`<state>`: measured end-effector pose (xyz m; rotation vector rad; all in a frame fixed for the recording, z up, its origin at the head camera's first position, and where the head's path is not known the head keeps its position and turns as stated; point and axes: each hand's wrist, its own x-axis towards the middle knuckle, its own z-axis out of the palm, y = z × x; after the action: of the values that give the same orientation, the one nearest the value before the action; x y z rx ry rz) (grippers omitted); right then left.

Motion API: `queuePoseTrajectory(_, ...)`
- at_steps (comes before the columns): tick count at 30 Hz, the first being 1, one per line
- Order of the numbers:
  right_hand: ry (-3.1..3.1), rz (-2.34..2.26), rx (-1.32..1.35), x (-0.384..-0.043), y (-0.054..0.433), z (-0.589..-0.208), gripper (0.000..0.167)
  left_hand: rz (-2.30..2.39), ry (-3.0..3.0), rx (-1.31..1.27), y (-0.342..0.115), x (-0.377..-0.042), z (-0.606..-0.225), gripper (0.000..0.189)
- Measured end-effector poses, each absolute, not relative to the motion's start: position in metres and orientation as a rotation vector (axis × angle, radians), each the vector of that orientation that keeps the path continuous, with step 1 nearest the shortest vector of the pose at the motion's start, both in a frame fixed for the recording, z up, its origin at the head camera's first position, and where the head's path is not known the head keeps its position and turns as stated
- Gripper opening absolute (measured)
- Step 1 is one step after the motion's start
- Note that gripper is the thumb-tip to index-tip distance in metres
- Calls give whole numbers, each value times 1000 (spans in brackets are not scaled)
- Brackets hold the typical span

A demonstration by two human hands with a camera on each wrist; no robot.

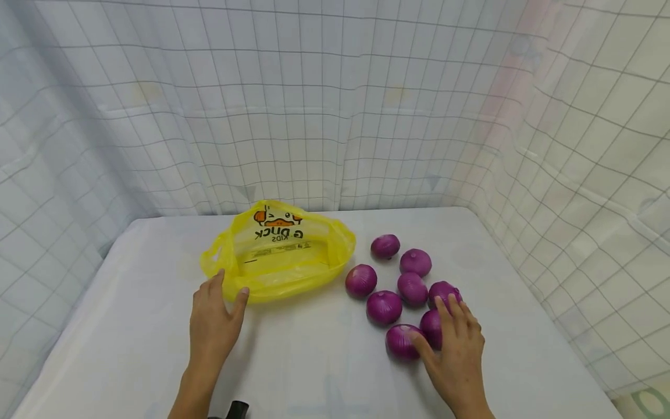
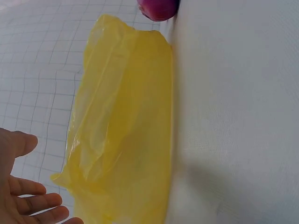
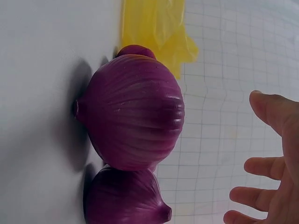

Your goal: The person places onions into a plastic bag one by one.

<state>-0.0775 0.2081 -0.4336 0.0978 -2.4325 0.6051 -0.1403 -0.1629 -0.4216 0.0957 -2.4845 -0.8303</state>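
Observation:
A yellow plastic bag point(image 1: 285, 285) with a printed duck lies on the table, its mouth spread open toward me. My left hand point(image 1: 214, 320) hovers by the bag's near left edge, fingers spread; the left wrist view shows a gap between the fingers and the bag point(image 2: 126, 126). Several purple onions point(image 1: 384, 308) are grouped to the right of the bag. Above the nearest ones is my right hand point(image 1: 458, 349), holding nothing, its thumb in front of one onion point(image 1: 402, 342). In the right wrist view its fingers stay apart from the large onion point(image 3: 133, 112).
A white cloth covers the table point(image 1: 314, 361). Grid-patterned white curtains point(image 1: 293, 116) hang behind and along both sides. A small black object point(image 1: 238, 409) shows at the bottom edge, near my left forearm.

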Motion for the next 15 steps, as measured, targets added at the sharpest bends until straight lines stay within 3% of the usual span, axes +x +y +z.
queuePoseTrajectory(15,-2469,687,4,-84,225,-439,77,-859,-2340,209,-168,-158,-429,47)
